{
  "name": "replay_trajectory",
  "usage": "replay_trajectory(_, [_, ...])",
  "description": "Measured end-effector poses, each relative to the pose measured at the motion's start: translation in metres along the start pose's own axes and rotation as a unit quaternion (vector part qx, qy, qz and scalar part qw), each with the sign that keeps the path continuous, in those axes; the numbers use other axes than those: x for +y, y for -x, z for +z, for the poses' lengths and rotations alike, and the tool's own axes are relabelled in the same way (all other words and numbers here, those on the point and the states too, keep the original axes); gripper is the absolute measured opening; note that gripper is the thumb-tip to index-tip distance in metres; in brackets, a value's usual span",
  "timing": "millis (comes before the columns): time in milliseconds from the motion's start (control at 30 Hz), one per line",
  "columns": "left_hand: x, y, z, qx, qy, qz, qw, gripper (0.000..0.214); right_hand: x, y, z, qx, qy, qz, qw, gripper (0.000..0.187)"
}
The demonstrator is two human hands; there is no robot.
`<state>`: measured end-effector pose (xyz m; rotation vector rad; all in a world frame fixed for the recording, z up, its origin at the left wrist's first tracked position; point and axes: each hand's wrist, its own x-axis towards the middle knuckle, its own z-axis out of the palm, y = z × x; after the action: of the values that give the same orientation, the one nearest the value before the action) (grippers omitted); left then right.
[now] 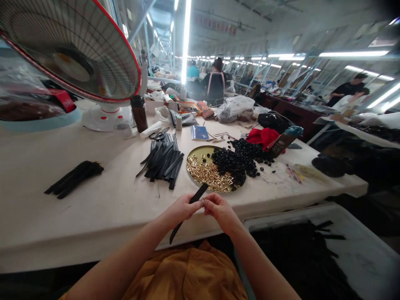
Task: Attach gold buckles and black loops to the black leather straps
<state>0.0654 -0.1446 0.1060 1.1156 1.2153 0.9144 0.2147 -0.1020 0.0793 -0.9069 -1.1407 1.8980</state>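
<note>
My left hand (186, 207) is closed around a black strap (198, 193), whose ends stick out above and below the fist. Close beside it, my right hand (218, 209) pinches a small gold buckle (203, 203) against the strap; the fingers hide most of it. Just beyond my hands lies a round gold tray (200, 151) holding many gold buckles (210, 175) and small black pieces (229, 160). A loose pile of black straps (165, 160) is left of the tray. Farther left rests a bundle of black straps (76, 178) with bits of gold at one end.
A large fan (106, 112) stands at the back left, beside a dark bottle (139, 114). Scissors (159, 134) and a blue booklet (200, 133) lie behind the straps. Red cloth (263, 137) is at the right. Below the table edge, a white bin (368, 254) holds black strips. Other people sit farther off.
</note>
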Motion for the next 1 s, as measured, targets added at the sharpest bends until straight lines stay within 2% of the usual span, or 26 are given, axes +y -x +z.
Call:
replay_trajectory(133, [-0.001,-0.018,-0.001,-0.002,0.042,-0.018,0.999,0.028,0.005,-0.010,-0.003,0.035,-0.031,-0.008,0.999,0.029])
replay_trajectory(267, [0.000,-0.031,-0.006,-0.001,0.086,-0.045,0.995,0.023,0.002,-0.017,-0.006,0.007,-0.025,-0.001,1.000,0.034])
replay_trajectory(367, [0.003,-0.039,-0.011,-0.014,0.090,-0.069,0.993,0.024,-0.003,-0.024,-0.007,-0.003,0.032,-0.017,0.999,0.027])
replay_trajectory(467, [0.003,-0.045,-0.014,-0.014,0.074,-0.069,0.995,0.028,-0.004,-0.034,-0.011,0.019,0.071,-0.035,0.997,0.021])
replay_trajectory(533, [-0.001,-0.047,-0.015,-0.003,0.058,-0.063,0.996,0.034,-0.001,-0.041,-0.015,0.054,0.040,-0.026,0.997,0.023])
replay_trajectory(600, [-0.006,-0.046,-0.014,0.016,0.011,-0.063,0.998,0.039,0.003,-0.048,-0.020,0.096,-0.046,0.003,0.994,0.026])
replay_trajectory(667, [-0.011,-0.045,-0.013,0.030,-0.072,-0.052,0.996,0.036,0.008,-0.052,-0.024,0.128,-0.151,0.038,0.979,0.028])
replay_trajectory(767, [-0.013,-0.042,-0.012,0.035,-0.191,-0.019,0.981,0.031,0.014,-0.056,-0.028,0.125,-0.254,0.097,0.954,0.030])
replay_trajectory(833, [-0.010,-0.041,-0.013,0.036,-0.244,-0.015,0.969,0.029,0.016,-0.056,-0.028,0.107,-0.281,0.121,0.946,0.028])
replay_trajectory(1000, [-0.002,-0.043,-0.023,0.003,-0.313,-0.022,0.949,0.027,0.019,-0.054,-0.023,0.093,-0.294,0.128,0.943,0.028])
